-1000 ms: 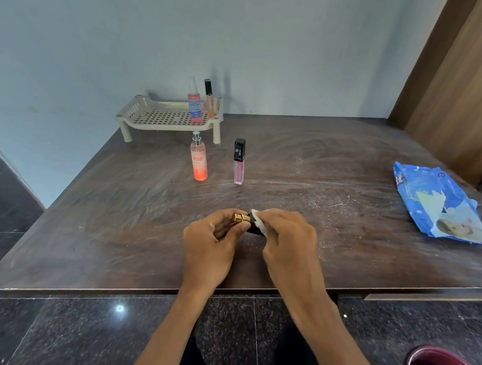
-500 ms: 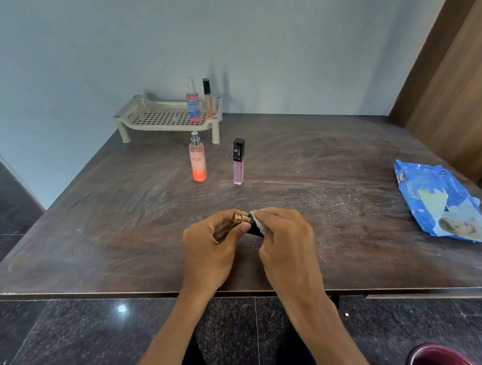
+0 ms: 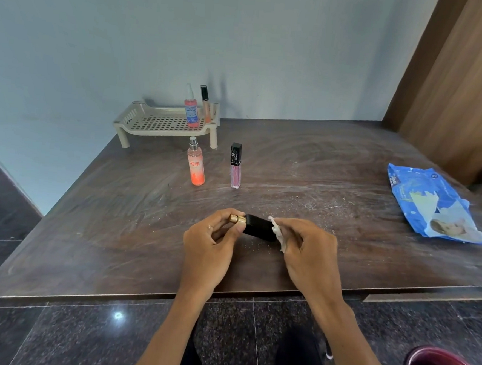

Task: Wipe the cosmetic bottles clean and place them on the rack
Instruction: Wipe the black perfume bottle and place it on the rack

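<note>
A person's left hand pinched the gold cap end of a black bottle, which lay sideways low over the near part of the table; whether it touched the top could not be told. The right hand was curled round a crumpled white wipe, pressing it to the bottle's other end. The hold looked the weak point: with only the cap end pinched, a firm stroke of the wipe might have twisted the cap loose or tugged the bottle free. The tabletop showed pale dust and streaks, so setting the bottle down would likely have dirtied it again. An orange spray bottle and a pink gloss tube stood upright between the hands and the rack; both were tall and narrow, and a reaching arm could have tipped them. A pump bottle and a slim tube already stood at the rack's right end, leaving little room there.
</note>
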### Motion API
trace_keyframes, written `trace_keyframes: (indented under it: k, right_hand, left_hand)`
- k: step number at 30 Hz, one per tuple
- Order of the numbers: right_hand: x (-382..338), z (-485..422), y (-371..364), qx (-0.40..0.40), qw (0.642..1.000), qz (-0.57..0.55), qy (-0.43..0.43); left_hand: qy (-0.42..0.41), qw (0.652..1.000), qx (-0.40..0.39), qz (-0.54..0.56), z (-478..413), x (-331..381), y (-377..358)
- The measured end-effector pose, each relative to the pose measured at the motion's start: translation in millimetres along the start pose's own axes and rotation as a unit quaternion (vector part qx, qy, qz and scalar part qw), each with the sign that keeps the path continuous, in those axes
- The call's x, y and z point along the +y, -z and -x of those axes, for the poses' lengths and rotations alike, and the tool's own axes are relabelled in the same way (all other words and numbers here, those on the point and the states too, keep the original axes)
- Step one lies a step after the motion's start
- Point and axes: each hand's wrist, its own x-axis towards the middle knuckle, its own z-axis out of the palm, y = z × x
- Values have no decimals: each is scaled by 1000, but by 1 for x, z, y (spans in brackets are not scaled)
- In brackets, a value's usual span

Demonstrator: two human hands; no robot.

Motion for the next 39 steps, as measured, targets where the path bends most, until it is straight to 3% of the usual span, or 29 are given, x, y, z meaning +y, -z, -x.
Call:
trace_keyframes:
  k: [3,10,23,32,39]
  right_hand:
    - [-7,-1,1,14,1000,-21,18]
    - [-7,-2,-6,-4,997,42,66]
    - [-3,1,2,-20,998,53,34]
    - [-30,-2,-23,-24,990,54,125]
    - [-4,6,-5,-4,996,60,61]
  left_hand:
    - [0,1000,-7,5,-1,1,1]
    - [30,997,-22,70,-1,3,4]
    - [-7,999,-15,38,1,4,0]
    - [-25,999,-7,25,2,6,2]
    - [-20,1000,5,19,2,5,0]
